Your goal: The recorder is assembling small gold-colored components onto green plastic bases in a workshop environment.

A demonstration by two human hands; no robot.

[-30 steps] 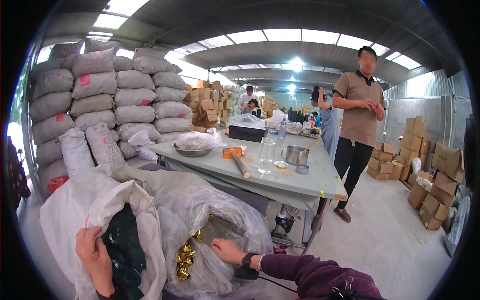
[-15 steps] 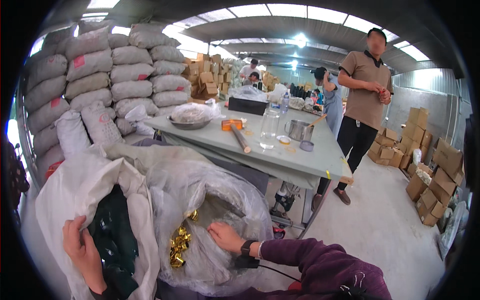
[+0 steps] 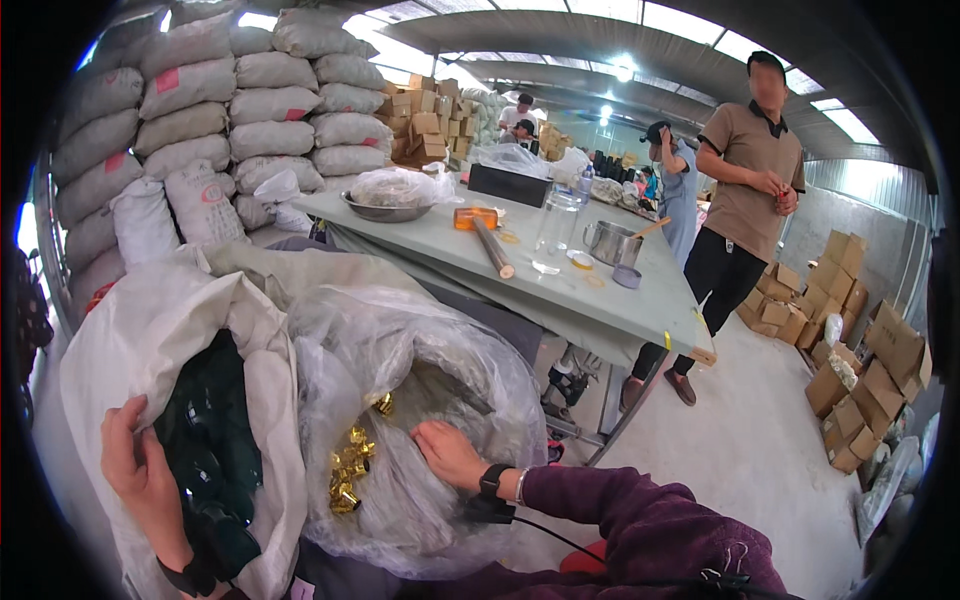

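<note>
At the lower left, my left hand [image 3: 145, 485] holds the rim of a white woven sack [image 3: 275, 400], its fingers and thumb on either side of the folded edge. Glossy dark green pieces [image 3: 205, 445] fill the sack's mouth; their exact kind cannot be made out. Beside it stands an open clear plastic bag [image 3: 345, 330]. Several shiny gold caps [image 3: 350, 465] lie in its folds. My right hand [image 3: 447, 455], below a dark wristband, rests inside that bag's mouth, fingers curled together on the crumpled plastic film. The fingertips are partly hidden.
Beyond the bags, a grey-green table [image 3: 430, 230] carries an orange-headed mallet [image 3: 487, 240], a glass jar [image 3: 553, 235], a metal pot [image 3: 610, 243] and a bowl [image 3: 385, 207]. A person [image 3: 750, 190] stands at its right. Stacked sacks [image 3: 200, 110] and cardboard boxes [image 3: 870, 380] flank the room.
The whole view has tilted and shifted slightly. Both hands keep nearly the same places on the sack and the plastic bag.
</note>
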